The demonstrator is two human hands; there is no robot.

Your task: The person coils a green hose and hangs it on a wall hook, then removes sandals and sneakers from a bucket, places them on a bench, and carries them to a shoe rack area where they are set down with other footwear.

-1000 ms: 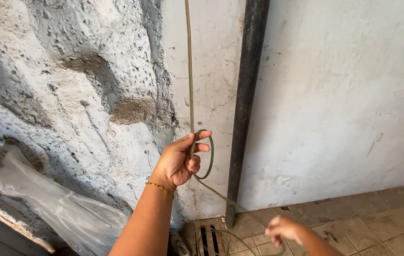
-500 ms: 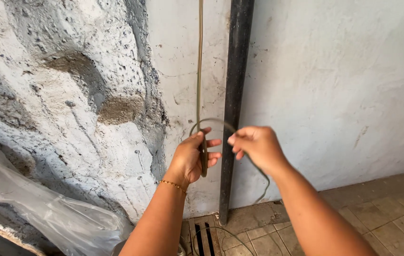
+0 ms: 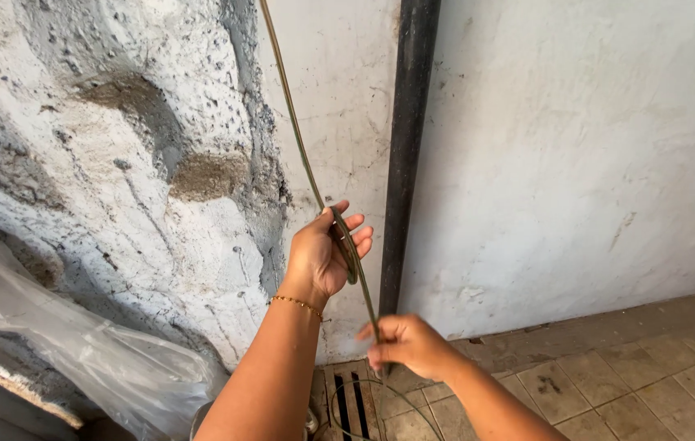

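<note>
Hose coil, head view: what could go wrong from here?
1. The left hand holds the hose loops with its fingers partly spread, so the loops may slip free.
2. The right hand pinches the hose low beside the black pipe; it may snag there.
3. Slack lies over the floor drain and could catch on the grate.

We raise our left hand at chest height, forearm angled up from below, fingers curled, thumb uppermost, a thin bracelet on the wrist. Our right hand sits lower and just to the right, fingertips pinched together, forearm entering from the lower right.
</note>
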